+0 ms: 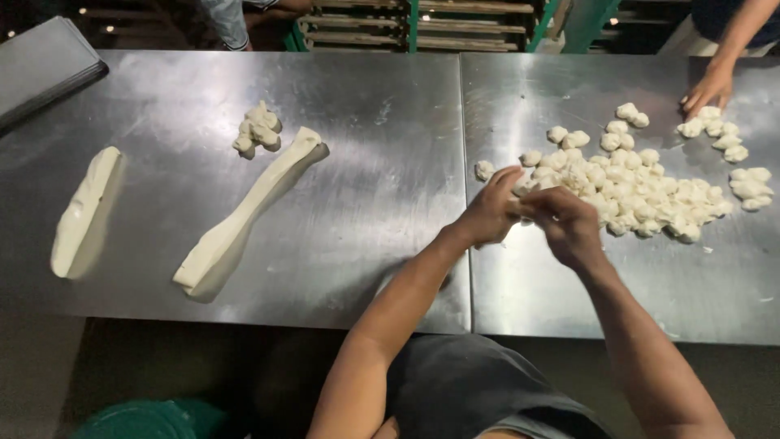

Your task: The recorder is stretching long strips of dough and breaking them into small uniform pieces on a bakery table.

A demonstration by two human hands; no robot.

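Dough is being pinched between my left hand and right hand beside the piece pile, where loose pieces could be knocked away.

A big heap of small dough pieces is lying on the steel table, just right of the seam between its two sheets. The pieces are pale cream, rounded and knobbly, piling against one another, with a few strays sitting loose on the heap's upper and left edges. The left hand and the right hand are meeting at the heap's near left edge, fingers curling together and touching the pieces there; whether a piece is pinched between them is hidden. One stray ball is sitting just left of the heap, apart from it.
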